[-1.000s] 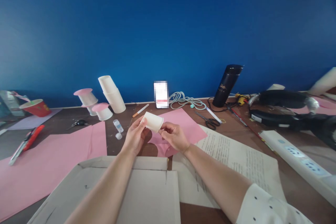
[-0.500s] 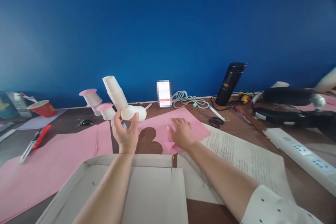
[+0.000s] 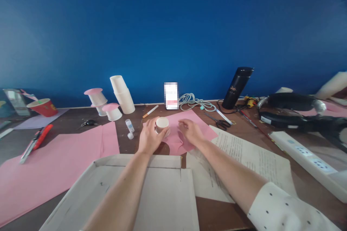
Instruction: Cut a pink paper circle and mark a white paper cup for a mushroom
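Note:
A white paper cup (image 3: 162, 122) stands on the cut pink sheet (image 3: 197, 119) near the middle, its round end facing up. My left hand (image 3: 151, 135) is wrapped round the cup, thumb on its right side. To the right, my right hand (image 3: 189, 131) hovers over or rests on the same sheet, fingers bent; nothing shows between them. A glue stick (image 3: 129, 125) and its cap (image 3: 130, 135) lie left of my left hand. Farther left are white cups with pink discs (image 3: 111, 107) and a tall stack of white cups (image 3: 123, 95).
A cardboard box lid (image 3: 168, 195) lies in front. Pink sheets (image 3: 67, 151) and a red cutter (image 3: 42, 139) are left. Scissors (image 3: 222, 124), a printed sheet (image 3: 252, 162), a black flask (image 3: 237, 87) and a power strip (image 3: 306, 158) are right. A phone (image 3: 171, 95) stands behind.
My left hand has moved right and brought the cup down from a tilted position to upright on the pink sheet. My right hand's fingers have curled in. The glue stick has come into view.

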